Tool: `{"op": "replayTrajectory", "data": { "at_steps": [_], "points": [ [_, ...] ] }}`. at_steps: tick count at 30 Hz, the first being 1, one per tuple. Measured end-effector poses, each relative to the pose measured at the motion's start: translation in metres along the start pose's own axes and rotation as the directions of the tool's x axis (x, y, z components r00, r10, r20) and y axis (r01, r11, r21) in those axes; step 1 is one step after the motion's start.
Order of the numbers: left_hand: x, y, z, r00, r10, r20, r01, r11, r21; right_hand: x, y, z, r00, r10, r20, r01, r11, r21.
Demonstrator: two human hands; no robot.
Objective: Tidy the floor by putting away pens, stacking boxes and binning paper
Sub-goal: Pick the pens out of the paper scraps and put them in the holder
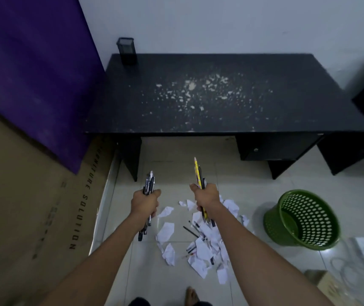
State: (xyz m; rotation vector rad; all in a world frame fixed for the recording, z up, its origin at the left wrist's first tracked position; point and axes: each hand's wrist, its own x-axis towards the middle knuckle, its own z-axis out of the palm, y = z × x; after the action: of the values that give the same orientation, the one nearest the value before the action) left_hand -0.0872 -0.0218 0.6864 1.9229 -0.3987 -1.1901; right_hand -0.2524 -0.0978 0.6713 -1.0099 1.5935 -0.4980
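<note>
left hand [145, 203], right hand [205, 195] gripping pens [149, 181], desk [298, 107] ahead

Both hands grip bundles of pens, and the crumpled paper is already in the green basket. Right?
No. The head view shows the crumpled paper scattered on the floor, left of the green basket. The left hand and right hand do each grip pens.

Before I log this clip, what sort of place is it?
Probably a small home office or study: a black desk against the wall, a dark pen holder on its far left corner, and a green perforated waste basket on the tiled floor beside crumpled paper.
</note>
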Motion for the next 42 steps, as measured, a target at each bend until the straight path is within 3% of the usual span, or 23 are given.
{"op": "replayTrajectory", "data": {
  "at_steps": [12,18,32,42],
  "points": [
    [0.024,0.099,-0.055,0.994,0.099,-0.045,-0.1,0.995,-0.019,-0.015,-0.12,0.04,0.993,-0.107,-0.043,0.103,0.991,-0.085],
    [0.044,0.142,-0.08,0.984,0.18,-0.002,-0.18,0.984,0.003,-0.015,-0.163,0.06,0.987,-0.136,-0.089,0.126,0.986,-0.11],
    [0.082,0.225,-0.09,0.962,0.26,-0.088,-0.271,0.951,-0.149,0.036,-0.25,0.072,0.962,-0.273,0.011,0.272,0.955,-0.118],
    [0.163,0.268,-0.123,0.963,0.234,-0.137,-0.261,0.938,-0.228,0.107,-0.303,0.141,0.938,-0.345,0.036,0.347,0.935,-0.074]
  ]
}}
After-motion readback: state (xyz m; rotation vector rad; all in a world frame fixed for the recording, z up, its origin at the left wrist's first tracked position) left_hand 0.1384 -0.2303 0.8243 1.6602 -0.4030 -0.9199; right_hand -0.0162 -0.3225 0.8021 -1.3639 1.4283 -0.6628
